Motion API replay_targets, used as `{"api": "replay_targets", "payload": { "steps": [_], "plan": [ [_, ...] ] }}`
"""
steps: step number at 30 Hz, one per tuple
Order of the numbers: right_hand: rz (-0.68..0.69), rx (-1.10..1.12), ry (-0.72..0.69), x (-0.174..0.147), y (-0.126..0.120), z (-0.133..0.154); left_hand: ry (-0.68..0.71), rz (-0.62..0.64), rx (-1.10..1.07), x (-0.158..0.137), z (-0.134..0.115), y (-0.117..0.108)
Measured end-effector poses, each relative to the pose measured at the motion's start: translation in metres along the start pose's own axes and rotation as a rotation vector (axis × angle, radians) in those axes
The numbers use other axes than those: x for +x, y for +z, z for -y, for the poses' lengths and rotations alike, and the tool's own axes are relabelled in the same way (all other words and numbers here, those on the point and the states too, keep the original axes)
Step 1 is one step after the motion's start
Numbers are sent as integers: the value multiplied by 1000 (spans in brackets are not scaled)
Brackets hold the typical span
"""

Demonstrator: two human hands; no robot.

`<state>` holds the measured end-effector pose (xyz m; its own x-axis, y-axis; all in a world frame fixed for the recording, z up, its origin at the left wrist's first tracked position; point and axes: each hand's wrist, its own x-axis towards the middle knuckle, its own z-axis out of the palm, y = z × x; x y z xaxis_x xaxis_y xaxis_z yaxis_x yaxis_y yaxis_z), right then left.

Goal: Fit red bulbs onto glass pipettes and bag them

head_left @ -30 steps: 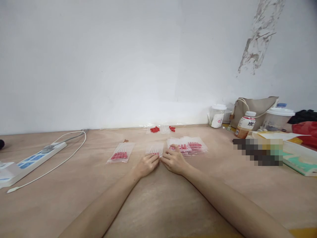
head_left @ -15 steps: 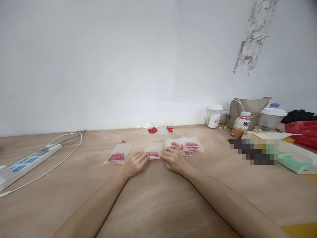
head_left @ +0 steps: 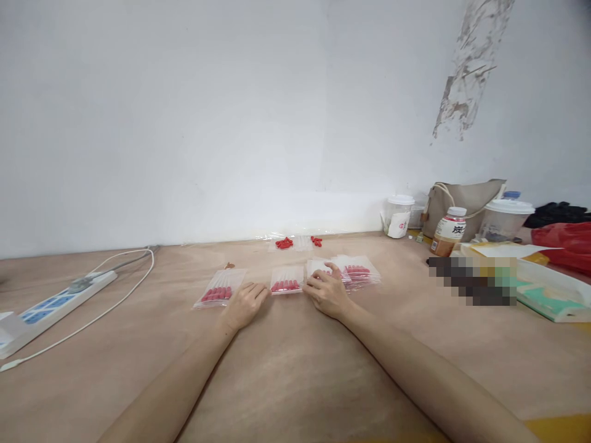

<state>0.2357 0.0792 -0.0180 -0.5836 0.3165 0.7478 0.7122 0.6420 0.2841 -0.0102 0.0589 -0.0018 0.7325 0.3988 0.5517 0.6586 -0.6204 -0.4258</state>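
Note:
A small clear zip bag point(head_left: 287, 280) lies flat on the table between my hands, a row of sticks with red ends showing through the plastic. My left hand point(head_left: 245, 303) is closed, its fingertips at the bag's near left corner. At the near right corner, the thumb and fingers of my right hand point(head_left: 327, 291) are drawn together, with one finger raised. Another filled bag point(head_left: 218, 288) lies left of my left hand. Several overlapping filled bags point(head_left: 357, 272) lie behind and to the right of my right hand, which partly covers them.
Loose red pieces point(head_left: 284, 243) and clear sticks point(head_left: 303, 242) lie on plastic by the wall. A power strip point(head_left: 55, 311) with a white cable point(head_left: 132, 295) is at left. A lidded cup point(head_left: 399, 216), a bottle point(head_left: 450, 232) and a grey bag point(head_left: 471, 206) stand at right.
My left hand has moved left along the near edge of the middle bag, and my right hand slightly right. More of that bag shows between them.

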Motion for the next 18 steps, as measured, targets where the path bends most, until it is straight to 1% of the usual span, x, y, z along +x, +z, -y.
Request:
{"api": "replay_targets", "payload": {
  "steps": [2,3,4,6,8,9,11,12,15,18],
  "plan": [
    [17,8,11,0,-1,0,-40,30,-39,0,0,-5],
    [32,20,13,0,-2,1,-92,45,-59,0,1,-8],
    [51,32,15,0,-3,2,-173,55,-69,-2,3,-11],
    [93,38,30,2,-7,5,-431,56,-38,-7,10,-12],
    [129,11,51,6,-9,10,-751,70,35,-17,21,-10],
    [150,-9,47,8,-9,12,-910,109,47,-22,28,-7],
    [196,-46,5,12,-7,15,-1178,210,-35,-32,42,-3],
    [219,-58,-26,14,-5,16,-1268,241,-111,-36,49,-2],
    [259,-72,-94,20,0,19,-1360,254,-214,-43,65,-4],
    [261,-49,-101,24,3,26,-1435,247,-332,-45,76,-13]
  ]
}}
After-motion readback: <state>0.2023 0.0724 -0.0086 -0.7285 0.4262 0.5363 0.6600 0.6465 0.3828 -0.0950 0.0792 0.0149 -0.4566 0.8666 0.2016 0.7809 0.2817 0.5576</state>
